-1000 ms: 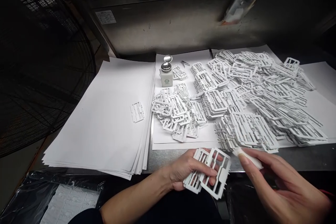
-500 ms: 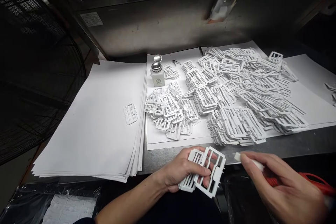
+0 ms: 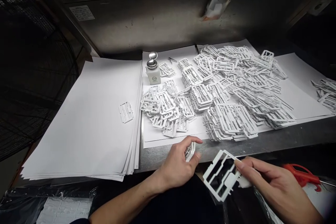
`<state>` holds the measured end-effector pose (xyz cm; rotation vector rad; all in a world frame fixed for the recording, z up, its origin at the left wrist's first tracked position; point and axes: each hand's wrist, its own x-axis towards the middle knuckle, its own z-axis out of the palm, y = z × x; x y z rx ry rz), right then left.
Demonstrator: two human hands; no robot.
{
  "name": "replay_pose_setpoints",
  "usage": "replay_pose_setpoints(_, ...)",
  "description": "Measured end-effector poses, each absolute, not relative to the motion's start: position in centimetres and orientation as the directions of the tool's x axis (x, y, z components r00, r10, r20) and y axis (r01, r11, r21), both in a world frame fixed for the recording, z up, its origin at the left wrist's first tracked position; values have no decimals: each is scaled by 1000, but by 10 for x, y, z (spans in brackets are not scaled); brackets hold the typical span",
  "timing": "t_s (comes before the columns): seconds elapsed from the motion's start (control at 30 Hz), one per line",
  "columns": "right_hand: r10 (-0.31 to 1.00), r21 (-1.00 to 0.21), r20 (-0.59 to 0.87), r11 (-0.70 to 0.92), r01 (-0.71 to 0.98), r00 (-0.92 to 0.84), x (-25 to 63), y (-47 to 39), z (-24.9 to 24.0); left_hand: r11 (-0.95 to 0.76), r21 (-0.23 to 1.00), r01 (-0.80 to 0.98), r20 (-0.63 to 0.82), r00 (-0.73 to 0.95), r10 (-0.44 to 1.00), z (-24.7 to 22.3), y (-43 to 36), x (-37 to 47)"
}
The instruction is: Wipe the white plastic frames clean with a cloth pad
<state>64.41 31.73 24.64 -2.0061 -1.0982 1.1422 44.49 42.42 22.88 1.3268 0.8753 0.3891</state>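
Plastic frame (image 3: 230,181): held tilted in the air at the near side, right of centre, clear of the bench.
Right hand (image 3: 280,183): frame pinched at its upper right, thumb in front; a white wad (image 3: 244,182) is kept beneath the fingers, partly hidden.
Left hand (image 3: 175,166): small stack of frames (image 3: 190,151) held on edge; forefinger and thumb spread apart at the tips, grip of the other fingers hidden.
Red-handled tool (image 3: 301,175): seen just beside the right hand, partly covered.
White parts (image 3: 65,210): laid in plastic lining, near left.
Paper stack (image 3: 91,119): set at left; one loose frame (image 3: 126,112) laid flat near its right edge.
Loose pile (image 3: 168,106): frames heaped on paper, centre.
Frame stacks (image 3: 236,119): massed right of the pile, many leaned and overlapped.
Bottle (image 3: 153,73): stood upright beyond the pile, metal lid raised.
Metal wall (image 3: 168,31): label (image 3: 82,13) fixed at far left, clear bag (image 3: 216,3) hung at right.
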Motion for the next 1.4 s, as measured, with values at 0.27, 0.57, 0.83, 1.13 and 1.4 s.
replay_pose_setpoints(0.27,927,-752,-326,-374,542,187,619,341,255,420,896,144,-355,801,482,231,426,450)
replay_pose_setpoints(0.57,798,-858,-206,-426,288,566,631,341,250,977,176,-123,-148,978,149,185,430,440)
replay_pose_setpoints(0.83,952,-681,274,91,727,137,608,359,247,970,172,-170,-112,975,190,186,427,441)
replay_pose_setpoints(1.13,911,-613,305,-35,790,277,618,341,248,963,102,-249,-184,947,264,183,437,436)
replay_pose_setpoints(1.4,920,-650,341,82,755,194,584,347,243,925,169,-341,-313,871,378,187,439,435)
